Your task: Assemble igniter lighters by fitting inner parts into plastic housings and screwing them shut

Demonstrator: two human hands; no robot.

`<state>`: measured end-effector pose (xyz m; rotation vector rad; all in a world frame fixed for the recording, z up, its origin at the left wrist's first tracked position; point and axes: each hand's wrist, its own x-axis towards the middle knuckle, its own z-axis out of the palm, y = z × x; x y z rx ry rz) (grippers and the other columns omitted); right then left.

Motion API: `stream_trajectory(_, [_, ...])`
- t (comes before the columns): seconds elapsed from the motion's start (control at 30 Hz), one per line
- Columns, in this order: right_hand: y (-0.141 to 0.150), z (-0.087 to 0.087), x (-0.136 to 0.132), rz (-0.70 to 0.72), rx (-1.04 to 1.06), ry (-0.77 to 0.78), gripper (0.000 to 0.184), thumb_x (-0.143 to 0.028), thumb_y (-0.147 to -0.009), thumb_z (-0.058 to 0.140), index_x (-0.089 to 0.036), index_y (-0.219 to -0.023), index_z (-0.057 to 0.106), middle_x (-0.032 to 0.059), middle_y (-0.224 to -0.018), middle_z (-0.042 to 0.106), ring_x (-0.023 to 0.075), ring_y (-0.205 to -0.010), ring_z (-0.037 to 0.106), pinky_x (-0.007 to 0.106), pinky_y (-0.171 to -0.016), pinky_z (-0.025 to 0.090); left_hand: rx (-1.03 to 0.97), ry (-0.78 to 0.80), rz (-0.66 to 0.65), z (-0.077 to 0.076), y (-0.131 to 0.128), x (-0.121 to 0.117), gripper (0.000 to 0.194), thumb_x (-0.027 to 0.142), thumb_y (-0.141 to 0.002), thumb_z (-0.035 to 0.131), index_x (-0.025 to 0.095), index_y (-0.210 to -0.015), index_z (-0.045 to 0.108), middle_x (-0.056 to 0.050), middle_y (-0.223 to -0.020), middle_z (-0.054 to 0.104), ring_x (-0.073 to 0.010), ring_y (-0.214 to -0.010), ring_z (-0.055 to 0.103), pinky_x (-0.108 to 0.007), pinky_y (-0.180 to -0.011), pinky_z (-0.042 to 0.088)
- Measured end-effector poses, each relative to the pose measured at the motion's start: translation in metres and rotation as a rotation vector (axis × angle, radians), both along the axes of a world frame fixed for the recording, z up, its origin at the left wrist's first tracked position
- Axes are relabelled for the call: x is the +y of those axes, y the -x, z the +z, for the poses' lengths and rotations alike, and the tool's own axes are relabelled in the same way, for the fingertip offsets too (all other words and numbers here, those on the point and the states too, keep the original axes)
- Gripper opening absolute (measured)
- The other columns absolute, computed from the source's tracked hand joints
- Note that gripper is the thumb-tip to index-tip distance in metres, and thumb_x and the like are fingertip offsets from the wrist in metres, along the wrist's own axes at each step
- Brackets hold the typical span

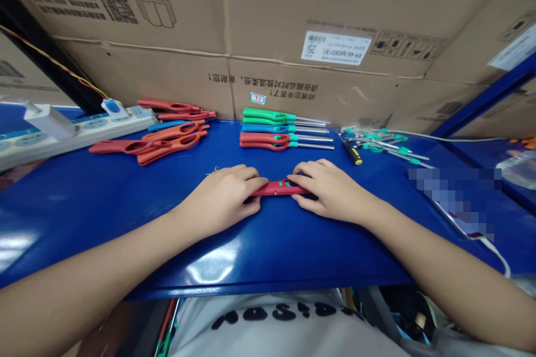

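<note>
Between my two hands lies a red long-necked lighter handle (277,188), low over the blue tabletop, with a bit of green showing at its opening. My left hand (229,195) pinches its left end between thumb and fingers. At the other end, my right hand (329,188) grips it near the finger loop, and any metal tube there is hidden. Just behind sits a stack of lighters with metal tubes: a green one (264,116), a blue one (268,129) and a red one (264,140).
Loose red handles (121,147) and orange handles (173,142) lie at left beside a white power strip (96,124). At right are metal tubes with green parts (389,142), a screwdriver (352,153) and a phone (454,215) on a cable. A cardboard box (268,22) stands behind.
</note>
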<state>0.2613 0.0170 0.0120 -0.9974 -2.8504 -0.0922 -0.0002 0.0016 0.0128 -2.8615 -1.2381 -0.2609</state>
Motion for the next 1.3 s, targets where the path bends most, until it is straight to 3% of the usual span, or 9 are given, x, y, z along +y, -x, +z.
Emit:
stream_trajectory(0.3, [-0.003,-0.001,0.004,0.051,0.067,-0.111,0.038,-0.039,-0.105,0.043,-0.014,-0.1,0.071,0.0075,-0.094,0.072,0.0197,-0.083,0.064,0.034,-0.077,0.038,-0.134,-0.096,-0.054,-0.005,0.004,0.005,0.03,0.034,-0.101,0.052,0.016,-0.118,0.068,-0.007,-0.108,0.073,-0.0251,-0.097,0.068,-0.038,-0.084,0.055])
stream_trajectory(0.57, [-0.005,0.0,-0.001,0.059,0.148,-0.222,0.034,-0.036,-0.104,0.046,-0.015,-0.096,0.071,0.0054,-0.086,0.073,0.0169,-0.073,0.061,0.032,-0.069,0.035,-0.221,-0.116,-0.101,0.0,0.002,0.002,0.027,0.031,-0.101,0.052,0.015,-0.112,0.07,-0.007,-0.104,0.074,-0.0246,-0.092,0.069,-0.038,-0.081,0.055])
stream_trajectory(0.9, [-0.014,0.012,0.004,0.012,0.22,-0.232,0.023,-0.029,-0.101,0.049,-0.014,-0.102,0.067,0.0068,-0.093,0.072,0.0208,-0.083,0.066,0.033,-0.071,0.041,-0.602,-0.07,-0.093,-0.001,0.008,0.011,0.027,0.035,-0.092,0.07,0.016,-0.111,0.071,-0.005,-0.104,0.076,-0.0181,-0.093,0.07,-0.029,-0.087,0.055])
stream_trajectory(1.1, [-0.016,0.014,0.006,0.01,0.223,-0.23,0.023,-0.031,-0.101,0.051,-0.014,-0.104,0.067,0.0076,-0.095,0.074,0.0217,-0.084,0.066,0.033,-0.072,0.042,-0.616,-0.061,-0.15,0.001,0.008,0.011,0.021,0.028,-0.094,0.067,0.016,-0.111,0.07,-0.004,-0.103,0.076,-0.0169,-0.094,0.07,-0.028,-0.088,0.054])
stream_trajectory(1.3, [-0.021,0.02,0.009,-0.018,0.276,-0.228,0.023,-0.037,-0.099,0.057,-0.017,-0.104,0.068,0.0061,-0.098,0.074,0.0208,-0.09,0.067,0.032,-0.076,0.043,-0.634,-0.061,-0.096,0.005,0.01,0.011,0.02,0.029,-0.095,0.065,0.016,-0.109,0.071,-0.005,-0.102,0.075,-0.0177,-0.094,0.069,-0.028,-0.088,0.054])
